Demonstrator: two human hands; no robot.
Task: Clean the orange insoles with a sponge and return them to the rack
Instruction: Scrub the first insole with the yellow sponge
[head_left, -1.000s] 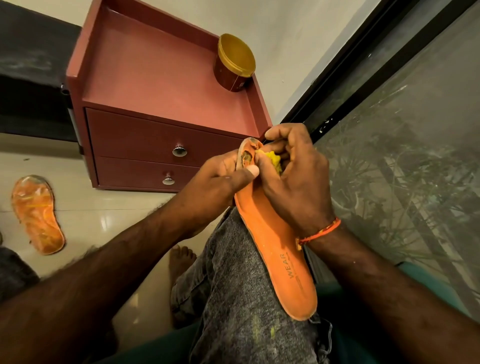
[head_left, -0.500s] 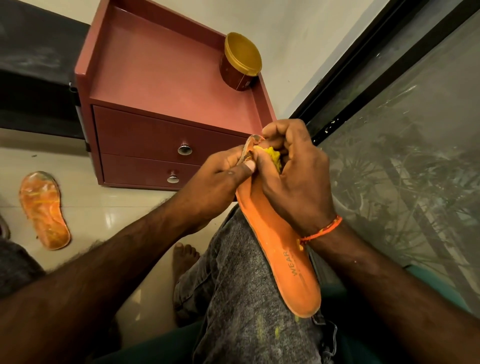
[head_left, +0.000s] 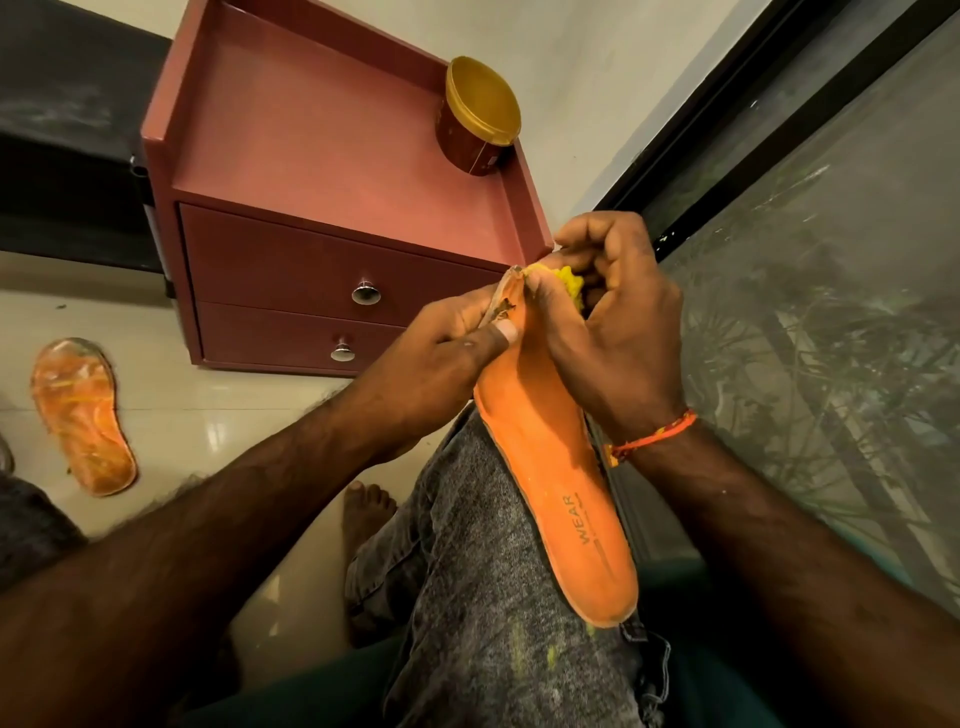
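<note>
An orange insole (head_left: 558, 483) marked WEAR lies along my right knee, heel end toward me. My left hand (head_left: 452, 348) grips its toe end, thumb pressed on the upper face near a dirty patch. My right hand (head_left: 618, 332) holds a yellow sponge (head_left: 563, 283) in curled fingers and presses it against the insole's toe tip. A second orange insole (head_left: 83, 415) lies on the tiled floor at the left, streaked and glossy.
A red-brown two-drawer cabinet (head_left: 332, 171) stands ahead on the floor, with a lidded gold-topped jar (head_left: 480, 117) on its top at the back right. A dark-framed glass pane (head_left: 831, 291) runs along the right. My bare foot (head_left: 366, 512) rests on the floor below.
The sponge in my right hand has shifted slightly along the toe tip. The view has drifted, so the cabinet and floor insole sit further right in frame.
</note>
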